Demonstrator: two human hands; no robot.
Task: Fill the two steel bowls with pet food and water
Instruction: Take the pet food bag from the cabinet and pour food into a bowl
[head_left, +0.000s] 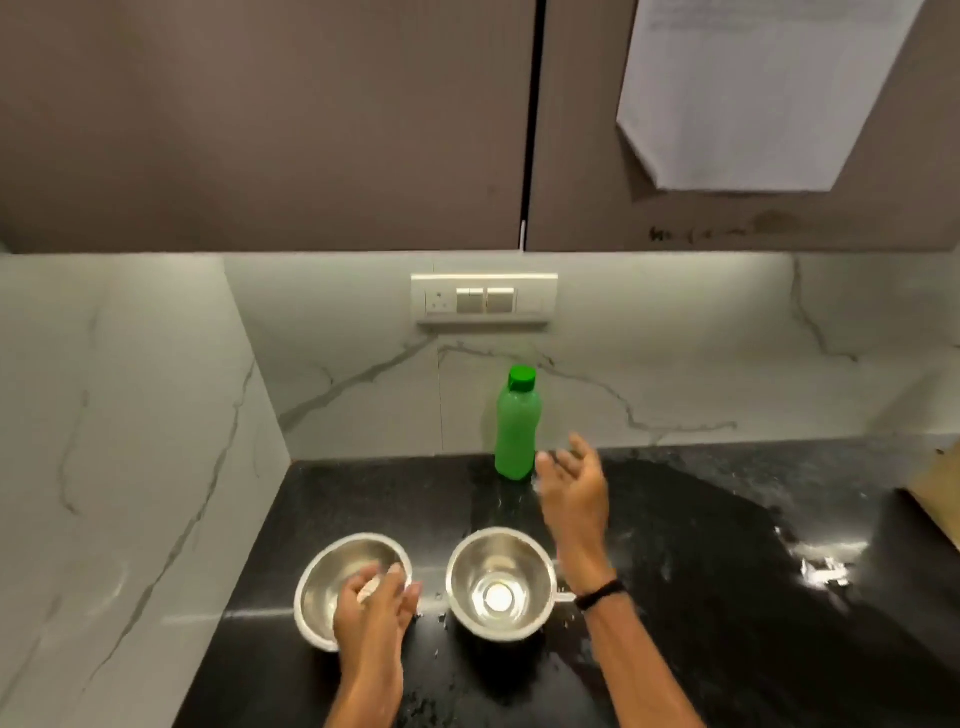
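Observation:
Two steel bowls stand side by side on the black counter (727, 597). The left bowl (332, 577) lies partly under my left hand (371, 608), whose fingers rest over its right rim, loosely curled. The right bowl (498, 582) looks empty and shiny inside. A green bottle (515, 431) with a green cap stands upright behind the bowls, near the wall. My right hand (574, 488) hovers just right of the bottle's base, fingers spread, holding nothing. A black band sits on that wrist.
A marble wall closes the counter on the left and at the back. A switch plate (484, 300) is on the back wall. Brown cupboards hang overhead with a paper sheet (753, 93) on the right door. A tan object (935, 499) shows at the right edge.

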